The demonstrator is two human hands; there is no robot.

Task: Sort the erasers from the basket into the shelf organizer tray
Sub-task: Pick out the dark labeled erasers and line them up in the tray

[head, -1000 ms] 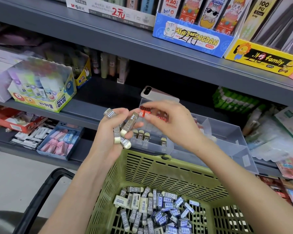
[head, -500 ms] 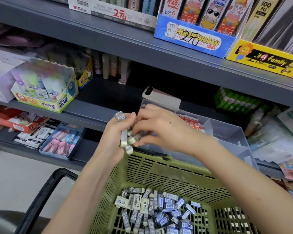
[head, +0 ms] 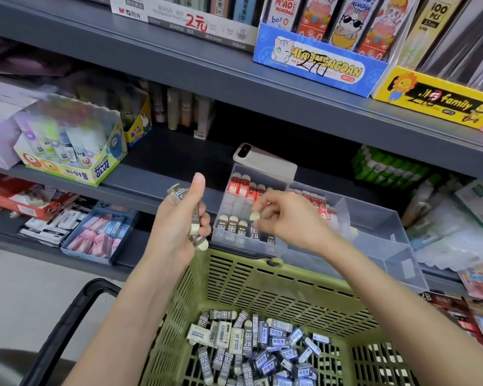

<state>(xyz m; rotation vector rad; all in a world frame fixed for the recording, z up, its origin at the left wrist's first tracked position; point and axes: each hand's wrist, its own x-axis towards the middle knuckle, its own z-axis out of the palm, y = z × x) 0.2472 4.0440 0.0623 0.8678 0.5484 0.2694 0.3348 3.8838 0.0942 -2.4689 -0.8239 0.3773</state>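
Stands at the shelf, basket [head: 262, 263] in front and below, clear organizer tray [head: 374, 227] just past its far rim.

Hands:
- Grips a bundle of erasers [head: 175, 194] in the left hand [head: 176, 227], thumb up, fingers curled round the sleeves.
- Pinches a single eraser [head: 255, 216] between the fingertips of the right hand [head: 290, 222], pale tip showing, sleeve mostly hidden by the fingers.

Key relation: holds the pinched eraser directly over the tray's front-left compartment, just above the front row [head: 232, 225] of grey 2B erasers. Appears to have its long axis near upright, like the row below; cannot confirm with the body covered. Judges the coming move a short straight drop into the next gap. Puts the right hand nearer the slot; keeps the left hand just outside the tray's left wall, beside it and not over it.

Counts:
- Right hand: one eraser.
- Left hand: at least three; cannot fix the exact number behind the thumb.
- Front row: three pale tips clear to the left of the pinched one, one or two more sleeves under and to the right.
- Red-sleeved erasers [head: 244, 186] behind: four seen in the back row, more hidden by the right hand.
- Loose erasers [head: 257, 349] in the basket: dozens, too many to count.

Judges the sort far from finished.
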